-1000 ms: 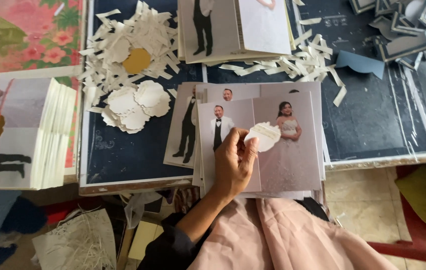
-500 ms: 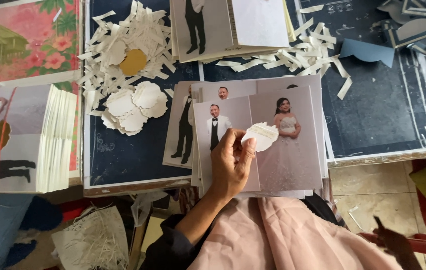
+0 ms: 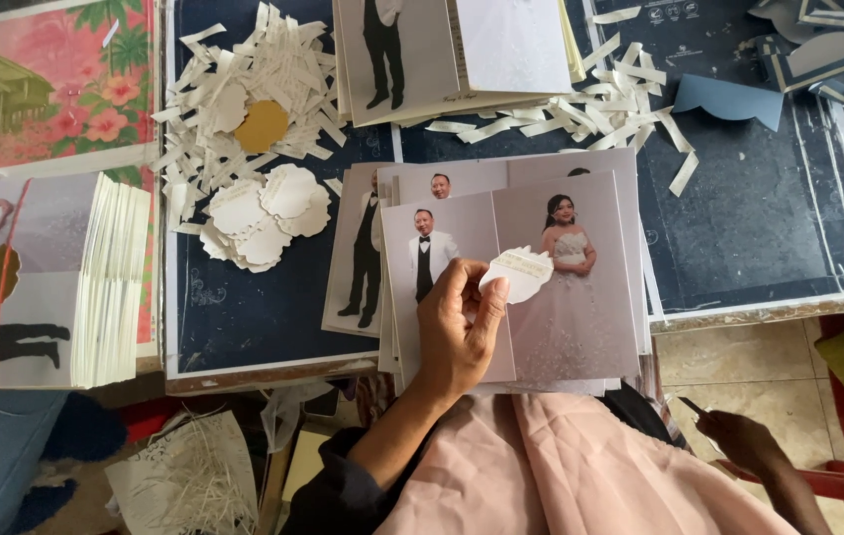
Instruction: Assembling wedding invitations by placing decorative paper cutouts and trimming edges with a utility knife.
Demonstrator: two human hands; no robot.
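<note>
My left hand point(image 3: 457, 337) pinches a white scalloped paper seal point(image 3: 516, 272) between thumb and fingers. It holds the seal over the middle seam of a folded photo card point(image 3: 580, 327) that shows a couple in formal dress. That card tops a small stack of like cards at the near edge of the dark board point(image 3: 273, 327). My right hand point(image 3: 744, 441) hangs low at the bottom right, over the tiled floor, with a small thin strip point(image 3: 689, 406) between its fingers.
A pile of white scalloped seals point(image 3: 263, 213) lies left of the cards. Behind it are paper strips and a gold seal point(image 3: 262, 124). A thick stack of folded cards point(image 3: 110, 277) stands at the left. More cards point(image 3: 462, 50) lie at the back, and scattered strips point(image 3: 590, 114).
My right hand has come into view at the bottom right and risen a little. My left hand keeps the seal over the card, almost unmoved.
</note>
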